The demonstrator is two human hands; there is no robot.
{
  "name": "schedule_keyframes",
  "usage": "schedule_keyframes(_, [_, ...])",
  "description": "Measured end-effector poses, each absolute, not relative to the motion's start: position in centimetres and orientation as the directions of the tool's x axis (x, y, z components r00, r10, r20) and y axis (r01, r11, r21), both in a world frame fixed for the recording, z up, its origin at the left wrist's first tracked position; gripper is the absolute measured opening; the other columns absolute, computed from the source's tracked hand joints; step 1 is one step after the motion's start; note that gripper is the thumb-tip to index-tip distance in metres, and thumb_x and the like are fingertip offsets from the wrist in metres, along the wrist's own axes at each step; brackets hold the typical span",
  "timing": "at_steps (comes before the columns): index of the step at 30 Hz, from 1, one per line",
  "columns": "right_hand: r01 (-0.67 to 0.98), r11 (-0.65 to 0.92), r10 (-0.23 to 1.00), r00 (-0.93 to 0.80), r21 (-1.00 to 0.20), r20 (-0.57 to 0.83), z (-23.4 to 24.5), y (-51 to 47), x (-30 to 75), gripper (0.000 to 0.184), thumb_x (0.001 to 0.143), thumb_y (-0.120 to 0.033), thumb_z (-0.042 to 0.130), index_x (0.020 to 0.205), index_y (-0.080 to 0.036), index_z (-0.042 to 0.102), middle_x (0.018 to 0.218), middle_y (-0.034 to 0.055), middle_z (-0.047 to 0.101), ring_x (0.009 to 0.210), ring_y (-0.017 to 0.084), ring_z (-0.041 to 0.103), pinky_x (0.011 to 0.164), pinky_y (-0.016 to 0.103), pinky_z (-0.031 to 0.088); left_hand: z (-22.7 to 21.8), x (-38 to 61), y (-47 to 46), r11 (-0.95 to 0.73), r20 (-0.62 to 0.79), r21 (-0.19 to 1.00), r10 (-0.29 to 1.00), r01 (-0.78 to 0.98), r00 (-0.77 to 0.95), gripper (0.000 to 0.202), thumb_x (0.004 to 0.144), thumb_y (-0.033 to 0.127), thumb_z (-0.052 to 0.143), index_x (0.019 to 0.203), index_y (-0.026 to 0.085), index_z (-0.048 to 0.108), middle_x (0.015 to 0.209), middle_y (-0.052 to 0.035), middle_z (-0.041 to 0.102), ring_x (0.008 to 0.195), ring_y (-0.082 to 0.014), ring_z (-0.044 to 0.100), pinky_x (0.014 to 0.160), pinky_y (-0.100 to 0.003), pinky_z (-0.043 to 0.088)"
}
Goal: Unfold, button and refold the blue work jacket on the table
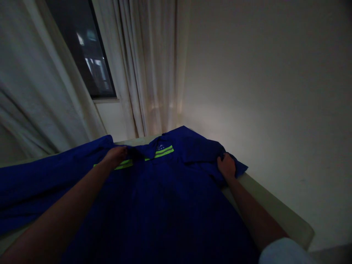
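A dark blue work shirt [165, 198] with neon yellow-green stripes [164, 151] lies spread over a pale table [275, 209]. My left hand [115, 156] is closed on the cloth at the left shoulder, by the stripe. My right hand [227, 165] grips the folded right sleeve near the table's right edge. The collar points away from me, toward the curtains.
White curtains [148, 73] hang behind the table on both sides of a dark window [85, 47]. A bare wall [261, 91] runs along the right. The table's right edge and near corner [305, 231] lie close to that wall.
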State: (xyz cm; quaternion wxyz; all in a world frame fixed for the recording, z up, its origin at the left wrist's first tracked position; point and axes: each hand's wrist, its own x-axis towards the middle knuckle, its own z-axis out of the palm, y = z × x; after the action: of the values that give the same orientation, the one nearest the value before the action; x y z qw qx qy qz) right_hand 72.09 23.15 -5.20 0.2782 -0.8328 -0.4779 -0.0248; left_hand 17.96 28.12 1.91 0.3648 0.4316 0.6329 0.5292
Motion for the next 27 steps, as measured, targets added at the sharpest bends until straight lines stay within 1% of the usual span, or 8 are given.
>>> schedule_keyframes(3, [0.817, -0.385, 0.788, 0.533, -0.430, 0.307, -5.2, 23.1, 72.1, 0.049, 0.099, -0.033, 0.051, 0.138, -0.006, 0.061, 0.133, 0.0228, 0.070, 0.122, 0.034, 0.065, 0.104, 0.043, 0.050, 3.7, 17.7, 28.9, -0.062, 0.101, 0.991, 0.927, 0.120, -0.362, 0.027, 0.110, 0.030, 0.040, 0.133, 0.029, 0.053, 0.122, -0.0064, 0.071, 0.098, -0.0123, 0.073, 0.085, -0.028, 0.060])
schedule_keyframes(6, [0.814, -0.396, 0.787, 0.539, -0.425, 0.299, -5.3, 23.1, 72.1, 0.049, 0.099, -0.034, 0.050, 0.139, -0.006, 0.060, 0.134, 0.0228, 0.069, 0.124, 0.035, 0.065, 0.103, 0.043, 0.050, 2.8, 17.9, 28.3, -0.048, 0.121, 0.976, 0.930, 0.211, -0.348, 0.032, 0.100, 0.029, 0.054, 0.132, 0.029, 0.053, 0.121, -0.0071, 0.074, 0.102, -0.0174, 0.074, 0.089, -0.034, 0.060])
schedule_keyframes(10, [0.815, -0.404, 0.785, 0.542, -0.415, 0.301, -5.4, 23.2, 72.1, 0.049, 0.099, -0.033, 0.050, 0.139, -0.007, 0.060, 0.134, 0.0219, 0.069, 0.123, 0.034, 0.064, 0.104, 0.043, 0.049, -0.8, 18.4, 26.8, 0.132, 0.055, 0.849, 0.941, 0.512, -0.335, 0.013, 0.080, 0.028, 0.075, 0.083, 0.020, 0.066, 0.085, -0.0103, 0.074, 0.104, -0.0352, 0.073, 0.094, -0.047, 0.056])
schedule_keyframes(12, [0.822, -0.400, 0.789, 0.534, -0.405, 0.305, -5.3, 23.2, 72.0, 0.048, 0.099, -0.032, 0.050, 0.138, -0.006, 0.061, 0.132, 0.0227, 0.070, 0.122, 0.034, 0.065, 0.104, 0.043, 0.049, -2.3, 18.9, 26.5, 0.173, 0.036, 0.748, 0.953, 0.641, -0.300, 0.020, 0.079, 0.032, 0.078, 0.072, 0.019, 0.064, 0.080, -0.0102, 0.073, 0.105, -0.0370, 0.072, 0.098, -0.050, 0.053])
schedule_keyframes(15, [0.837, -0.389, 0.794, 0.516, -0.385, 0.321, -5.1, 23.2, 71.9, 0.048, 0.098, -0.030, 0.049, 0.137, -0.004, 0.061, 0.131, 0.0246, 0.070, 0.121, 0.035, 0.066, 0.107, 0.044, 0.048, -3.6, 20.0, 26.8, 0.158, 0.047, 0.628, 0.970, 0.762, -0.240, 0.017, 0.084, 0.034, 0.075, 0.086, 0.017, 0.072, 0.095, -0.0113, 0.077, 0.103, -0.0321, 0.072, 0.099, -0.050, 0.052])
schedule_keyframes(18, [0.850, -0.379, 0.794, 0.501, -0.365, 0.344, -4.8, 23.1, 71.7, 0.046, 0.098, -0.030, 0.048, 0.135, -0.004, 0.061, 0.129, 0.0252, 0.070, 0.119, 0.035, 0.066, 0.108, 0.044, 0.047, -4.1, 21.2, 27.2, 0.126, 0.111, 0.547, 0.969, 0.827, -0.221, 0.023, 0.091, 0.030, 0.062, 0.104, 0.018, 0.076, 0.115, -0.0157, 0.077, 0.113, -0.0351, 0.069, 0.100, -0.051, 0.051])
schedule_keyframes(23, [0.856, -0.393, 0.766, 0.507, -0.336, 0.396, -4.6, 22.7, 71.0, 0.048, 0.095, -0.033, 0.054, 0.131, -0.002, 0.057, 0.128, 0.0281, 0.065, 0.125, 0.039, 0.060, 0.112, 0.047, 0.043, -4.9, 22.1, 26.8, 0.014, 0.241, 0.464, 0.960, 0.886, -0.141, 0.043, 0.096, 0.021, 0.041, 0.124, 0.025, 0.072, 0.139, -0.0088, 0.069, 0.130, -0.0320, 0.060, 0.110, -0.051, 0.045])
schedule_keyframes(27, [0.899, -0.337, 0.722, 0.438, -0.281, 0.535, -4.2, 21.9, 70.3, 0.050, 0.093, -0.034, 0.059, 0.133, -0.006, 0.052, 0.131, 0.0261, 0.059, 0.126, 0.038, 0.055, 0.107, 0.046, 0.044, -5.6, 22.1, 26.8, 0.054, 0.284, 0.402, 0.942, 0.914, -0.180, 0.049, 0.097, 0.030, 0.044, 0.137, 0.009, 0.061, 0.139, -0.0224, 0.064, 0.131, -0.0365, 0.057, 0.109, -0.048, 0.045])
